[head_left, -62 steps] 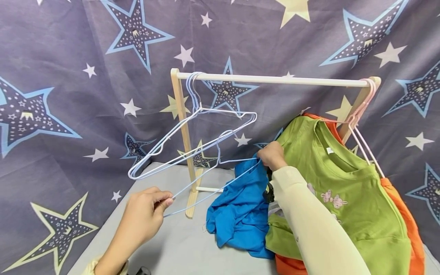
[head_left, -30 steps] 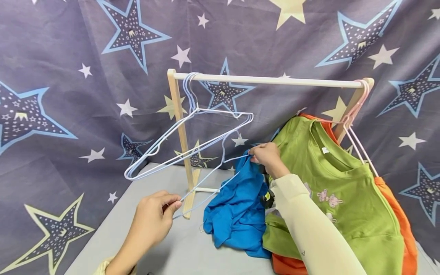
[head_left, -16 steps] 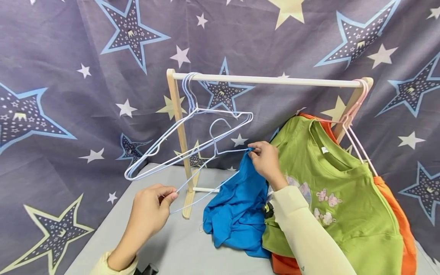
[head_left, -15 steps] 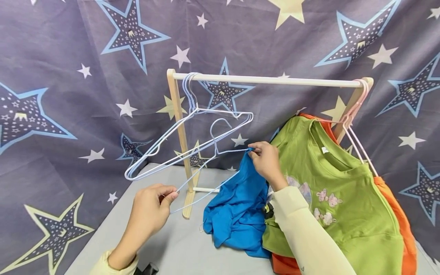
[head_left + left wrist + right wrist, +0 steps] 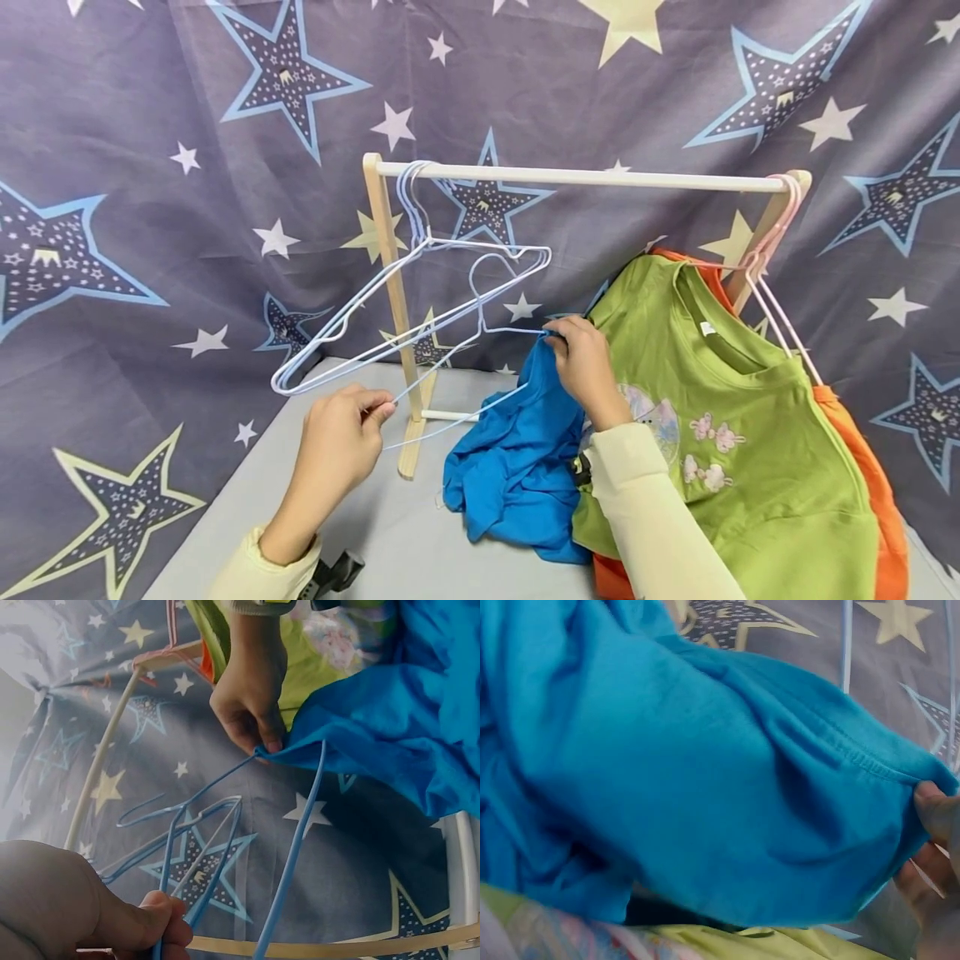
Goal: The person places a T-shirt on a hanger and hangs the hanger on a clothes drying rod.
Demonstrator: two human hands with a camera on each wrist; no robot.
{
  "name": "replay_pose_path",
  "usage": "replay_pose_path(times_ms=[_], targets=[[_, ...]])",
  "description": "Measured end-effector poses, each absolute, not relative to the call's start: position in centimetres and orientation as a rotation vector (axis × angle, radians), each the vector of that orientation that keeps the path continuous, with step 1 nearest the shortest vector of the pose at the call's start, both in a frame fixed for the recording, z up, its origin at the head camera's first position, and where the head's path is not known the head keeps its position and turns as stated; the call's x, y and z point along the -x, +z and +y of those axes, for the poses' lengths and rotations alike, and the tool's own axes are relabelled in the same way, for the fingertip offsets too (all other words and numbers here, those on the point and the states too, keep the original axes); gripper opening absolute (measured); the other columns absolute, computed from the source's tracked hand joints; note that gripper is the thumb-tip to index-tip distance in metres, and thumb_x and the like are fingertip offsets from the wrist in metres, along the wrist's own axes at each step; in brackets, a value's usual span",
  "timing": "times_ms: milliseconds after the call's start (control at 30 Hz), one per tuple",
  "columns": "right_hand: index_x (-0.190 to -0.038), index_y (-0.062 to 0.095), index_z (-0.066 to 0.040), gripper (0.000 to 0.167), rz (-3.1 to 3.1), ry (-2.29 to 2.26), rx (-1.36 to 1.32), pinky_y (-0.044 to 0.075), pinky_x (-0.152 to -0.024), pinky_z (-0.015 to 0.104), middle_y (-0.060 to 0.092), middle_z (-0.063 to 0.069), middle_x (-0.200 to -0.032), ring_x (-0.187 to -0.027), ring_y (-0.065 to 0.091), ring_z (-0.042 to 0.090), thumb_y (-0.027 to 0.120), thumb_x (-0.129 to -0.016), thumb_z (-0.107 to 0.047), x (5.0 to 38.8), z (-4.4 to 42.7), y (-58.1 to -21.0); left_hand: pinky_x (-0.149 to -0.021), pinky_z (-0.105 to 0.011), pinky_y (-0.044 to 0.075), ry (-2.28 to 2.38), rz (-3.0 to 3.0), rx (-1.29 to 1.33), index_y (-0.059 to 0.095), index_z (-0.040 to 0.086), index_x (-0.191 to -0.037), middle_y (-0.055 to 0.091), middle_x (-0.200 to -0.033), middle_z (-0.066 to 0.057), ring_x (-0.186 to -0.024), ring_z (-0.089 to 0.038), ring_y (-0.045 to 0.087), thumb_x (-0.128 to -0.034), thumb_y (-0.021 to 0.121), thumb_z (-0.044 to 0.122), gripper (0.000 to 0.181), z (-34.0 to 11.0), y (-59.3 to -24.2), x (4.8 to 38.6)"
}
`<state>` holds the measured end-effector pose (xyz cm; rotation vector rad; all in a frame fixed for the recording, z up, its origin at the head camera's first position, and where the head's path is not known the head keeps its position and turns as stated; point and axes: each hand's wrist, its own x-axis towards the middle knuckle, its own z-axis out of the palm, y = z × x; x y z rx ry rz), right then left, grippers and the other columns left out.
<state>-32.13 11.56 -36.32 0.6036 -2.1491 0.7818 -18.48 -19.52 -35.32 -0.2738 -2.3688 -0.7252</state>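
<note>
In the head view my left hand (image 5: 341, 433) pinches the left end of a light blue wire hanger (image 5: 482, 318), whose hook points up. The opposite end of the hanger reaches into a blue garment (image 5: 517, 475), bunched and partly lying on the grey surface. Thumb and fingers of my right hand (image 5: 588, 367) pinch the garment's edge at the hanger's right arm. A stretched, stitched edge of the blue cloth (image 5: 690, 772) shows in the right wrist view. From the left wrist, the hanger's lower bar (image 5: 292, 859) runs into the cloth; its far tip is hidden.
A small rack with a white rail (image 5: 585, 177) stands behind. Several blue and white hangers (image 5: 360, 300) hang at its left end. A green top (image 5: 750, 417) and orange clothing (image 5: 862, 450) hang on pink hangers (image 5: 772, 242) at the right. A starry cloth forms the backdrop.
My left hand has risen slightly and moved right with the hanger, whose hook has swung about and now stands more upright. My right hand has shifted a little, still pinching the blue cloth.
</note>
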Motion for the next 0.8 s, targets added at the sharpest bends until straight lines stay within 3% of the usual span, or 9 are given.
replay_pose_path(times_ms=[300,600,800], targets=[[-0.095,0.08,0.001,0.012,-1.967,0.74,-0.56,0.057,-0.079,0.048,0.074,0.014,-0.091,-0.087,0.07,0.035,0.082,-0.083,-0.001,31.9,11.1,-37.0,-0.061,-0.041,0.048,-0.688,-2.338,0.276,0.081,0.005,-0.086,0.07,-0.077,-0.001,-0.064,-0.017,0.062,-0.087,0.077,0.004,0.003,-19.4,-35.0,18.3],[-0.089,0.074,0.0,0.007,-1.941,0.695,-0.472,0.054,-0.076,0.051,0.067,0.015,-0.087,-0.085,0.064,0.038,0.08,-0.086,-0.002,31.6,10.2,-37.4,-0.058,-0.041,0.048,-0.646,-2.311,0.337,0.08,0.008,-0.084,0.068,-0.073,0.001,-0.061,-0.016,0.061,-0.0819,0.082,0.003,0.006,-18.6,-34.5,17.3],[-0.094,0.073,0.003,0.01,-1.916,0.763,-0.485,0.055,-0.079,0.049,0.065,0.018,-0.09,-0.088,0.063,0.039,0.079,-0.086,0.001,31.3,10.1,-37.9,-0.058,-0.038,0.047,-0.644,-2.328,0.375,0.081,0.008,-0.087,0.067,-0.074,0.001,-0.061,-0.014,0.06,-0.0829,0.083,0.004,0.006,-18.5,-34.3,17.0]])
